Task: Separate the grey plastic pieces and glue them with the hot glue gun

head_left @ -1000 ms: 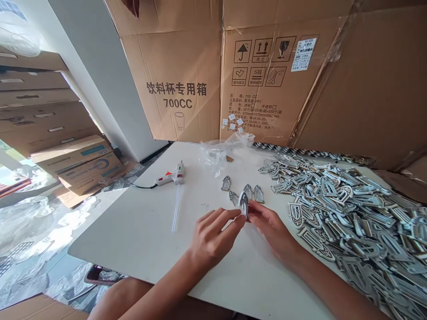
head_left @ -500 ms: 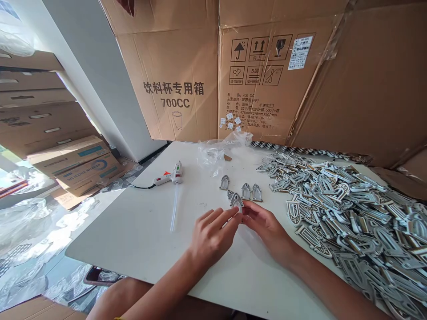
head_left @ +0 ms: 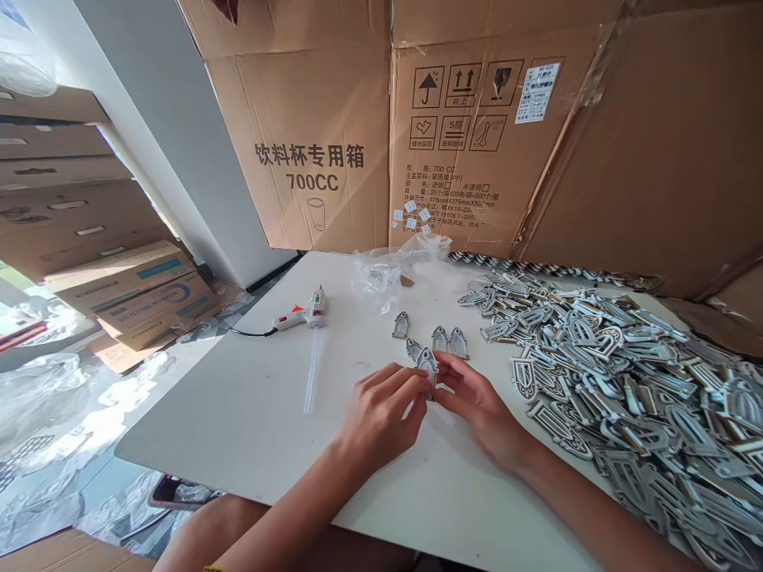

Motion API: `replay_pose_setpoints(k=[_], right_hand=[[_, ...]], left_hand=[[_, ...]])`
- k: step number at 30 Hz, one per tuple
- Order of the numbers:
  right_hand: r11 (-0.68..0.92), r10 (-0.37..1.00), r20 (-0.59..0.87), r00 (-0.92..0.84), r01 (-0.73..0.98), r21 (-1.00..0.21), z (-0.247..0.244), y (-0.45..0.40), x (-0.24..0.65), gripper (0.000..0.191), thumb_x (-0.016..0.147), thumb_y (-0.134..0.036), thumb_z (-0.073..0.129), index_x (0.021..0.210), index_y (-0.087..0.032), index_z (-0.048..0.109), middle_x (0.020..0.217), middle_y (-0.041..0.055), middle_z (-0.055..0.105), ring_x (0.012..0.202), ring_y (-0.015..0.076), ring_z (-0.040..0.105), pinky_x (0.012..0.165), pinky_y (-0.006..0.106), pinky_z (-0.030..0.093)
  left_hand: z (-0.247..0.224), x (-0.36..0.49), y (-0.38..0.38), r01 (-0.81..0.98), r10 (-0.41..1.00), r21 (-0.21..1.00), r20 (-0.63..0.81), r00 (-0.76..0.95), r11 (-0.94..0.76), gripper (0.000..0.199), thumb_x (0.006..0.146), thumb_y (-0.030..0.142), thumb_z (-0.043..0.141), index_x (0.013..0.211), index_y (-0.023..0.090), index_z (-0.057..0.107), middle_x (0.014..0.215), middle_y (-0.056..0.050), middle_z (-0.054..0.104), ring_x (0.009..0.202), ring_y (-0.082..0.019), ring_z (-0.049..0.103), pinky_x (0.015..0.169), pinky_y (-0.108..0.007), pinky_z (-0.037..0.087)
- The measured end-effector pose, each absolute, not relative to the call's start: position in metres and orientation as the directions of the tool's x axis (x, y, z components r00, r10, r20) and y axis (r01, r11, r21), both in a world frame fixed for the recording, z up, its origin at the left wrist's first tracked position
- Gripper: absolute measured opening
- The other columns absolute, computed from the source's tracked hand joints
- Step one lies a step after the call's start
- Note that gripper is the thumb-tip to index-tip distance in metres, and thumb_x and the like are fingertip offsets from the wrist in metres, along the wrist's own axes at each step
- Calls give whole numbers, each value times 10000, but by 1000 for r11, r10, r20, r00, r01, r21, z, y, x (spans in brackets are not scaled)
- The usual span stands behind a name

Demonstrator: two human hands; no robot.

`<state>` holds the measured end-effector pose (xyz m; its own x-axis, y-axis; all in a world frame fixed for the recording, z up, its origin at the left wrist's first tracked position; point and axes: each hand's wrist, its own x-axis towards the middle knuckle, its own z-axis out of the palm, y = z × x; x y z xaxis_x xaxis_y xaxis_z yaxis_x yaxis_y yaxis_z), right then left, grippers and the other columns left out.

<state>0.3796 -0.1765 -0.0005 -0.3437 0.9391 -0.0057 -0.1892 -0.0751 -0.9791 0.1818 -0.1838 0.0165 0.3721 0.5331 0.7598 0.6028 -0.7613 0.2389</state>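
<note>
- Head view: an arch-shaped grey-and-white piece (head_left: 427, 362) is held upright above the worktop (head_left: 238, 421), pointed end up, between the left hand (head_left: 378, 417) and the right hand (head_left: 480, 409).
- Both hands are closed narrowly on the piece from either side; its lower part is hidden by the fingers.
- The material cannot be told. The piece is judged light and stiff, with thin ribs that may be fragile, so hold is best taken on its outer edge.
- A second arch-shaped piece (head_left: 413, 349) lies just beside the fingers; three others (head_left: 439, 339) are set out beyond.
- A loose heap of similar pieces (head_left: 602, 373) lies right of the right hand.
- A hot glue gun (head_left: 313, 312) and glue stick (head_left: 310, 381) lie left; a cardboard carton (head_left: 315, 127) stands behind.
</note>
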Motion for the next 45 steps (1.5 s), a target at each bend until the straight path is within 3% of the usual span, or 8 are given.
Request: replay_pose_setpoints(k=[13, 18, 22, 27, 32, 35, 41, 45], right_hand=[[-170, 935, -59, -349, -295, -940, -4, -173, 384, 580, 868, -455, 890, 1343, -231, 645, 1250, 62, 637, 1236, 238, 592, 1060, 325, 528], [114, 967, 72, -246, 163, -980, -3, -157, 397, 490, 1052, -633, 615, 1194, -176, 720, 956, 68, 668, 884, 208, 654, 854, 319, 552], [411, 850, 520, -86, 726, -552, -18, -130, 423, 428, 1098, -463, 430, 1166, -170, 733, 1054, 117, 651, 928, 236, 633, 863, 362, 542], [314, 814, 576, -79, 893, -322, -37, -104, 455, 478, 1017, -310, 463, 1389, -132, 704, 1378, 205, 507, 1207, 373, 493, 1077, 559, 444], [197, 827, 538, -162, 980, -7, -50, -94, 469, 541, 1021, -165, 400, 1502, -175, 648, 1622, 112, 395, 1207, 382, 419, 1019, 569, 455], [192, 822, 543, -171, 981, 18, -55, -92, 472, 505, 1025, -156, 392, 1437, -175, 685, 1523, 121, 511, 1208, 394, 398, 991, 574, 446], [189, 802, 581, -139, 982, -26, -54, -89, 475, 417, 1002, -240, 485, 1347, -151, 702, 1377, 168, 538, 1077, 347, 436, 953, 508, 460], [194, 792, 599, -116, 979, -67, -45, -90, 479, 276, 980, -286, 536, 1088, -151, 752, 1231, 178, 566, 1045, 349, 455, 964, 511, 444]], left_hand=[[16, 182, -183, 575, 567, 261, 689, 451, -775, 119, 1006, 166, 675, 1102, 225, 637, 1121, -21, 782, 940, -188, 749, 766, -308, 604], [11, 181, -184, 548, 534, 203, 638, 554, -812, 59, 1056, 164, 610, 1094, 196, 642, 1092, -28, 790, 898, -175, 744, 782, -299, 602], [5, 184, -186, 510, 470, 97, 560, 682, -855, 88, 1075, 197, 579, 1036, 191, 658, 1038, -24, 785, 813, -168, 707, 671, -305, 565], [2, 188, -184, 524, 527, 154, 479, 702, -838, 71, 1030, 287, 688, 1024, 216, 688, 1062, -23, 780, 947, -196, 703, 790, -345, 579], [6, 189, -183, 616, 633, 183, 382, 673, -766, 389, 1025, 339, 689, 1385, 217, 611, 1480, -73, 664, 1206, -292, 635, 981, -460, 572], [12, 185, -182, 646, 648, 154, 378, 661, -748, 489, 1045, 370, 646, 1489, 203, 530, 1591, -108, 564, 1239, -316, 603, 980, -497, 564], [17, 155, -166, 844, 824, 204, 416, 384, -496, 242, 1054, 291, 605, 1269, 192, 653, 1192, -95, 719, 1083, -291, 651, 904, -483, 548], [11, 139, -156, 856, 858, 240, 373, 354, -458, 253, 974, 210, 706, 1227, 212, 688, 1075, -61, 750, 997, -274, 676, 832, -436, 556]])
